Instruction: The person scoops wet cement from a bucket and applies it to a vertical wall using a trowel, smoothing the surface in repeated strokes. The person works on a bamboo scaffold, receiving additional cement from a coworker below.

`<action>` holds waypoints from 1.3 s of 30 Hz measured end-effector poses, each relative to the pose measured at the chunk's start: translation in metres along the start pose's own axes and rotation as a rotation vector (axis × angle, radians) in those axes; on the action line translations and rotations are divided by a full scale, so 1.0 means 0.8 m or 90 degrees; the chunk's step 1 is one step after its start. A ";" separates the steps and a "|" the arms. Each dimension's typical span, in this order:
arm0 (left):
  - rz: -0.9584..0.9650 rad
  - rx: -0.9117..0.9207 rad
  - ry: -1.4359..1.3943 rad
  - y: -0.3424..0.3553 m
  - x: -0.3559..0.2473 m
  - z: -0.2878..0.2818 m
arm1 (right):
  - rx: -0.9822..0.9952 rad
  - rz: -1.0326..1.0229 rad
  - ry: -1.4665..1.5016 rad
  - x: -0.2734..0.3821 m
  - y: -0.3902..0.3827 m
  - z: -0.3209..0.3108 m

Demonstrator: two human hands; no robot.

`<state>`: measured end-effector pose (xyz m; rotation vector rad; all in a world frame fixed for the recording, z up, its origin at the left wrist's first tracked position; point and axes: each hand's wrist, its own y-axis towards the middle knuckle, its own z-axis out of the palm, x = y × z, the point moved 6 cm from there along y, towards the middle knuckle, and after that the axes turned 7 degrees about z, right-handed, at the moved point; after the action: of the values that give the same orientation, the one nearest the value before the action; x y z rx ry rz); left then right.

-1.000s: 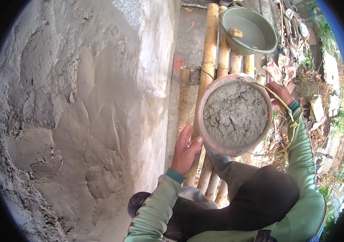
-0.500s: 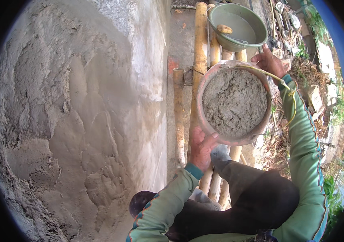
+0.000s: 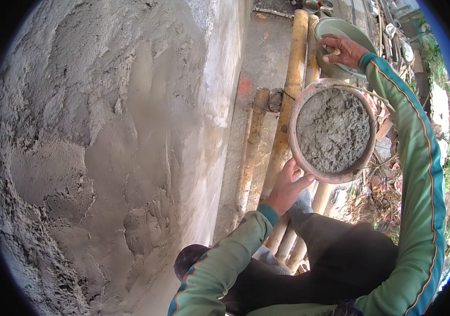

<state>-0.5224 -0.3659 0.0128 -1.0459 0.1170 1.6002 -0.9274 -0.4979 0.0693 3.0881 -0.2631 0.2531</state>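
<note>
A round, worn pan (image 3: 293, 138) full of grey wet mortar (image 3: 333, 129) rests on bamboo poles (image 3: 292, 68) in front of me. My left hand (image 3: 287, 187) is at the pan's lower left rim, fingers spread and touching it. My right hand (image 3: 344, 50), on a green-sleeved arm arching over the pan, reaches into a green basin (image 3: 341, 25) further along the poles. Its fingers are curled on a pale wooden handle there. What the handle belongs to is hidden.
A rough, freshly plastered grey wall (image 3: 103, 158) fills the left half, with a smoother corner edge (image 3: 219, 105). My dark trousers (image 3: 341, 258) and a shoe (image 3: 189, 262) are below. Rubble and dry debris (image 3: 380, 195) lie on the ground to the right, far beneath the poles.
My right hand left the pan's far rim and moved up into the green basin. My left hand went from gripping the pan's lower edge to resting at its lower left rim.
</note>
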 end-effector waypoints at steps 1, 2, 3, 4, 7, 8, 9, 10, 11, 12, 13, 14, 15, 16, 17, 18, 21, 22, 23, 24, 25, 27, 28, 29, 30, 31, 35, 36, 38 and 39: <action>0.035 -0.008 0.008 0.002 0.001 -0.001 | 0.094 0.032 -0.046 -0.001 -0.003 0.014; 0.071 -0.015 0.014 0.004 -0.001 -0.002 | 0.181 0.041 -0.078 -0.005 -0.007 0.020; 0.088 -0.022 0.001 0.003 -0.001 -0.004 | 0.119 0.068 -0.129 -0.013 -0.013 0.007; 0.089 -0.035 0.003 0.001 -0.001 -0.006 | 0.112 0.162 -0.156 -0.034 -0.016 -0.007; 0.094 -0.042 0.006 -0.004 -0.009 -0.008 | 0.124 0.261 -0.313 -0.078 -0.036 -0.036; 0.096 -0.029 0.001 -0.006 -0.013 -0.006 | 0.137 0.313 -0.421 -0.091 -0.045 -0.038; 0.097 -0.015 -0.005 -0.008 -0.016 -0.004 | 0.203 0.324 -0.409 -0.095 -0.054 -0.028; 0.090 -0.017 -0.017 -0.010 -0.017 -0.003 | 0.267 0.373 -0.434 -0.102 -0.068 -0.021; 0.086 -0.020 -0.032 -0.011 -0.018 -0.001 | 0.371 0.420 -0.431 -0.106 -0.084 -0.011; 0.078 -0.021 -0.045 -0.011 -0.018 -0.001 | 0.303 0.433 -0.445 -0.103 -0.091 -0.019; 0.080 -0.026 -0.034 -0.011 -0.019 -0.001 | 0.279 0.450 -0.428 -0.101 -0.101 -0.027; 0.079 -0.029 -0.021 -0.010 -0.020 -0.002 | 0.237 0.456 -0.413 -0.100 -0.109 -0.038; 0.072 -0.033 -0.009 -0.010 -0.020 -0.003 | 0.228 0.417 -0.401 -0.099 -0.121 -0.057; 0.074 -0.040 -0.014 -0.009 -0.021 -0.005 | 0.215 0.423 -0.359 -0.102 -0.137 -0.074; 0.072 -0.047 -0.019 -0.010 -0.022 -0.006 | 0.172 0.436 -0.326 -0.105 -0.162 -0.095; 0.071 -0.052 -0.025 -0.009 -0.023 -0.008 | 0.117 0.449 -0.300 -0.107 -0.185 -0.112; 0.076 -0.112 -0.008 -0.010 -0.027 -0.013 | -0.045 0.318 -0.166 -0.066 -0.275 -0.110; 0.063 -0.123 0.003 -0.009 -0.026 -0.013 | -0.052 0.367 -0.032 -0.057 -0.304 -0.100; 0.052 -0.139 0.012 -0.008 -0.026 -0.014 | -0.092 0.469 0.197 -0.049 -0.334 -0.092; 0.045 -0.151 0.022 -0.008 -0.027 -0.015 | -0.083 0.689 0.583 -0.026 -0.384 -0.058; 0.048 -0.159 0.032 -0.006 -0.030 -0.016 | -0.187 0.702 0.656 0.007 -0.407 -0.051; 0.082 -0.201 0.050 -0.008 -0.037 -0.018 | -0.353 0.675 0.817 0.081 -0.437 -0.044; 0.084 -0.230 0.064 -0.010 -0.039 -0.019 | -0.411 0.684 0.880 0.116 -0.450 -0.041; 0.132 -0.242 0.036 -0.012 -0.045 -0.017 | -0.393 0.665 0.901 0.147 -0.452 -0.038; 0.193 -0.255 0.080 -0.015 -0.055 -0.014 | -0.375 0.645 0.922 0.174 -0.453 -0.034; 0.246 -0.272 0.122 -0.019 -0.064 -0.010 | -0.317 0.684 0.891 0.199 -0.459 -0.027; 0.557 -0.217 0.407 -0.039 -0.110 0.025 | -0.074 0.638 0.723 0.253 -0.453 -0.006; 0.654 -0.183 0.513 -0.046 -0.119 0.037 | -0.008 0.648 0.674 0.257 -0.453 -0.001; 0.636 -0.104 0.707 -0.042 -0.116 0.048 | 0.033 0.560 0.537 0.254 -0.444 -0.011; 0.624 -0.066 0.803 -0.040 -0.110 0.051 | 0.007 0.546 0.462 0.244 -0.444 -0.026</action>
<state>-0.5239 -0.3970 0.1101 -2.1359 1.5964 1.4558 -0.6806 -0.1795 0.1156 2.4369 -1.4707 1.3082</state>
